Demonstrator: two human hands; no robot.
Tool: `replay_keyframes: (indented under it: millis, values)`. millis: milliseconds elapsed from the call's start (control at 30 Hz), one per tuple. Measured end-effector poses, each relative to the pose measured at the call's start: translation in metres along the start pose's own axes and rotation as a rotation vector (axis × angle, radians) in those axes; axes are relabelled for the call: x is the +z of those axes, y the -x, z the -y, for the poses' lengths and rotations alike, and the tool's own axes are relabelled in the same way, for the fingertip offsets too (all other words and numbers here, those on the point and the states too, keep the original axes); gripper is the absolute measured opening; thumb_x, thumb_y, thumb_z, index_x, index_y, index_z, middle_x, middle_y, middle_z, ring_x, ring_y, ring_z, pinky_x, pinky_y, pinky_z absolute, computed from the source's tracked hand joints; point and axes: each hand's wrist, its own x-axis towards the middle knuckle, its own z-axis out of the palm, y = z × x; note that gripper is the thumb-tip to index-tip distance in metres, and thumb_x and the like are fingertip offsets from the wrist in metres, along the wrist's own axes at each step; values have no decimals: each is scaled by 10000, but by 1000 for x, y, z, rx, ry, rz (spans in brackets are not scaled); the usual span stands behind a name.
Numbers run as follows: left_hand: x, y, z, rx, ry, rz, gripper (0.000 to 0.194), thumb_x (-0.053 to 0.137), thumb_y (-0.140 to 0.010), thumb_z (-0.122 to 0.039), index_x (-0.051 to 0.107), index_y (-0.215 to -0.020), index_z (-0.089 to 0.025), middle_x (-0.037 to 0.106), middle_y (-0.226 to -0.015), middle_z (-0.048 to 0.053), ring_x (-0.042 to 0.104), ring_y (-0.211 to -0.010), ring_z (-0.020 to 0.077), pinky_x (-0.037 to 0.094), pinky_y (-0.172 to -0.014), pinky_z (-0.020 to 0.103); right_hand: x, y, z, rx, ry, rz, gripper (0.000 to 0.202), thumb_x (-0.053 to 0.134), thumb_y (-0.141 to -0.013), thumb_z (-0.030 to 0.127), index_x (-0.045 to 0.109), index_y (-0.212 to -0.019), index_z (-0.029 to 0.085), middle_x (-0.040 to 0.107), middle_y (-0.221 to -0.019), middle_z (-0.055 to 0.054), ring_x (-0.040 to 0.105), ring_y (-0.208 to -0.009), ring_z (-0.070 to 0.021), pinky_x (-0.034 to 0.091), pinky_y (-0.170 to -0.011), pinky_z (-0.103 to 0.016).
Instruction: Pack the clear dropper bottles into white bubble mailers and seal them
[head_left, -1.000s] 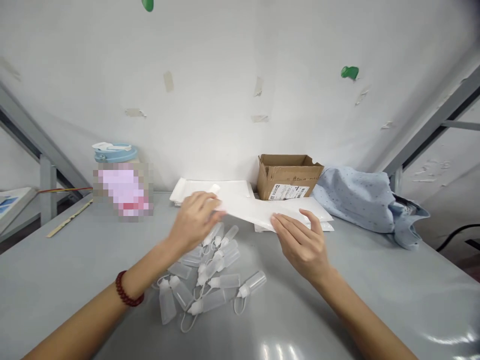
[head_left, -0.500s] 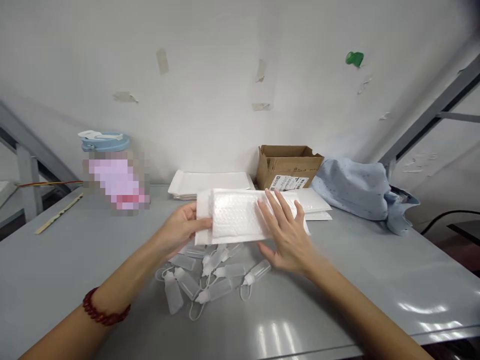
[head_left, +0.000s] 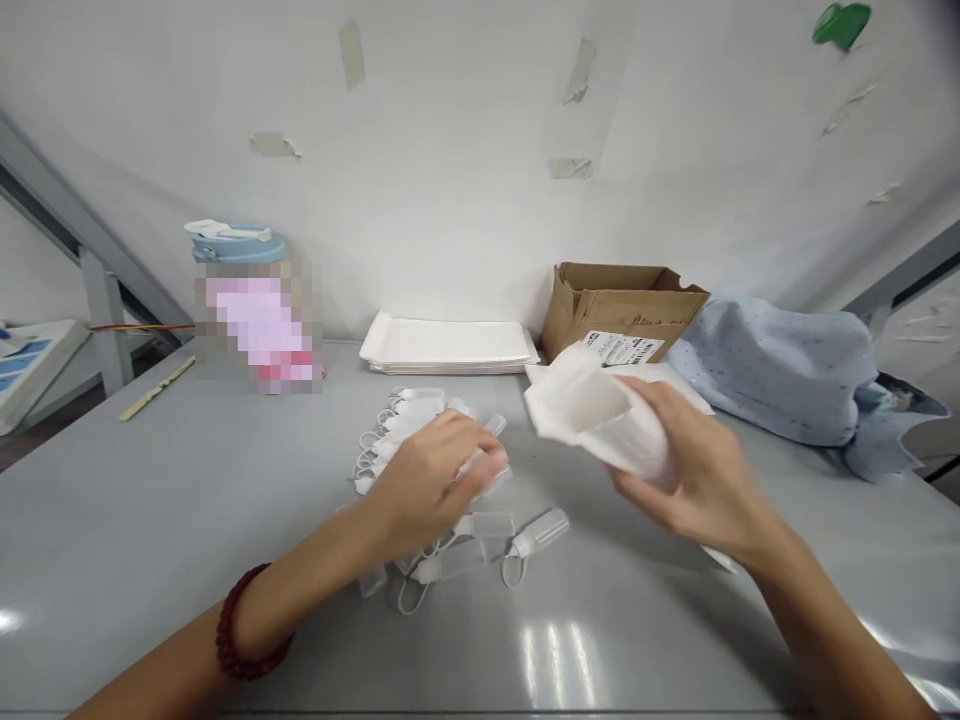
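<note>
I see the left hand (head_left: 431,487) at frame centre, nearer the clear bottles (head_left: 459,562) spread beneath and around it; blur hides whether its fingers hold one. Right of centre, my right hand (head_left: 709,485) clamps its fingers around a white mailer (head_left: 634,435), long axis sloping down-right, mouth leftward.

Head camera looks forward and down from close above grey table (head_left: 637,640), facing white wall (head_left: 450,150).

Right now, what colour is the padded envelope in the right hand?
White; the padded envelope shows best in the head view.
</note>
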Motion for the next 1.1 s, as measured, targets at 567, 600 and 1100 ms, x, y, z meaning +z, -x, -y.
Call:
replay_keyframes:
  millis: [567,600,1100]
  values:
    - [-13,4,2,284,-279,-143,97,523,-883,-147,543,-978,-138,591,-786,27,505,-759,160,429,-709,316,14,0,1,81,-9,321,645,554,-708,175,358,-1323,182,573,-1122,-124,532,-1017,-301,453,-841,-454]
    - [-16,3,5,283,-335,-147,97,523,-889,-154,555,-980,-140,590,-778,29,500,-751,164,425,-702,322,15,0,5,62,-17,336,657,551,-702,166,349,-1327,183,568,-1128,-125,525,-1026,-304,453,-843,-459]
    - [-20,5,5,163,-295,-31,107,573,-866,-159,652,-935,-179,644,-886,51,507,-871,211,432,-761,367,14,0,0,77,-69,120,673,558,-721,212,315,-1348,232,538,-1213,-123,538,-1066,-323,458,-862,-478]
